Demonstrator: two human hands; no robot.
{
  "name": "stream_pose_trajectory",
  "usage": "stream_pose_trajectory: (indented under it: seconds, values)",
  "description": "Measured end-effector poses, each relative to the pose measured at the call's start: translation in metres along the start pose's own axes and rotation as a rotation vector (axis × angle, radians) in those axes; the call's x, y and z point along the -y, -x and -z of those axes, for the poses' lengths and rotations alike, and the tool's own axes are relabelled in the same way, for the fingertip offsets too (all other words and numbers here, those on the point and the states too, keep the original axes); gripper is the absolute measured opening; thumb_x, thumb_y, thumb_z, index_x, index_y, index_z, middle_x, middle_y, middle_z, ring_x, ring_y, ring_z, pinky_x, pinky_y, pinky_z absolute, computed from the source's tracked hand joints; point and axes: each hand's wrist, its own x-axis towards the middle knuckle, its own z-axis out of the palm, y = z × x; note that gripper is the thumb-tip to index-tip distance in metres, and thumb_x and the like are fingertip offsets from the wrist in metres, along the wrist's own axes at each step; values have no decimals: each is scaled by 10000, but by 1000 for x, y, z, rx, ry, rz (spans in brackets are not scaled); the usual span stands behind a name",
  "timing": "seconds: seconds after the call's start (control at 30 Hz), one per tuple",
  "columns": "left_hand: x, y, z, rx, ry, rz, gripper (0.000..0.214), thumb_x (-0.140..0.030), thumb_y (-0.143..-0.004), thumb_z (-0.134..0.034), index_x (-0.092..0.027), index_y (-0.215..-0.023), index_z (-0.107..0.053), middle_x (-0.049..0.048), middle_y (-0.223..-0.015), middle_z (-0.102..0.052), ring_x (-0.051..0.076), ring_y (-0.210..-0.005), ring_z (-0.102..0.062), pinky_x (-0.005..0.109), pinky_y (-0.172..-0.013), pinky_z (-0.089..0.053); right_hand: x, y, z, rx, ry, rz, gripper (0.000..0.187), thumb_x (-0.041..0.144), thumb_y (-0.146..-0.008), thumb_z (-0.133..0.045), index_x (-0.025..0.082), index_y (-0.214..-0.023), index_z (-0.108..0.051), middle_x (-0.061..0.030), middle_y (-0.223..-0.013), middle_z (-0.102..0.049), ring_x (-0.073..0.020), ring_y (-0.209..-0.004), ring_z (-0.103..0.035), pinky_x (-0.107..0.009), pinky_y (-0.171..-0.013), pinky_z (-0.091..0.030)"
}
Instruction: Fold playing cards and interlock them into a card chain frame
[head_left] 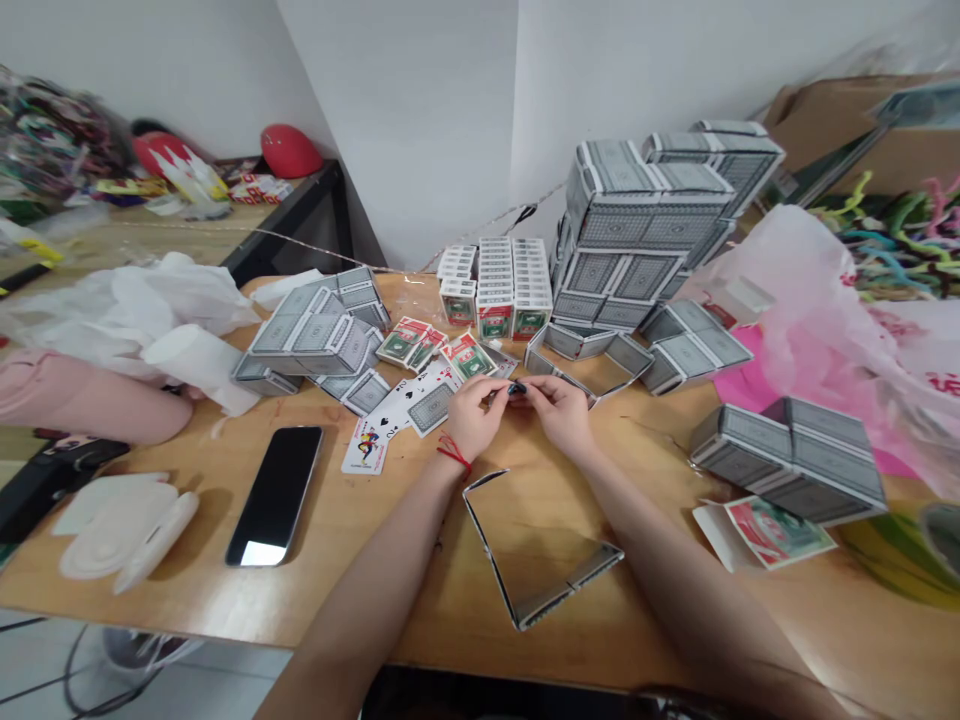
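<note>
My left hand (474,413) and my right hand (559,410) meet over the middle of the wooden table (420,560), fingers pinched together on a small dark object (516,388) that I cannot name. A red string circles my left wrist. Loose playing cards (409,405) lie face up and face down just left of my left hand, with a joker card (366,447) nearest the phone. An open frame of folded grey-backed cards (536,560) lies on the table between my forearms. Another such frame (589,355) sits just beyond my right hand.
Stacks of grey card boxes (645,215), white-edged decks (502,285) and red-green packs (409,340) crowd the far side. More grey boxes (795,455) sit right, a black phone (277,492) and white case (124,530) left. Another person's pink sleeve (82,400) rests at left.
</note>
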Motion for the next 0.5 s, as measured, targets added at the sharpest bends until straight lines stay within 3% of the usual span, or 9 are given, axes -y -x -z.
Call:
stream_pose_trajectory:
  seconds: [0.3,0.5]
  values:
    - [1,-2,0,-15,26,-1,114,-220,-790,-523,-180,-800,-629,35,-795,-637,119,-748,-590,260,-677,-494,0,2,2,17,66,51,257,391,-717,-583,167,-829,-642,-54,-784,-682,-178,-690,-644,-347,-697,-534]
    - [-1,1,0,-51,6,-12,112,-217,-787,-521,-174,-792,-624,32,-783,-631,116,-741,-587,256,-688,-489,5,9,-4,-93,354,178,247,369,-755,-534,163,-795,-663,-48,-765,-683,-152,-646,-618,-274,-629,-501]
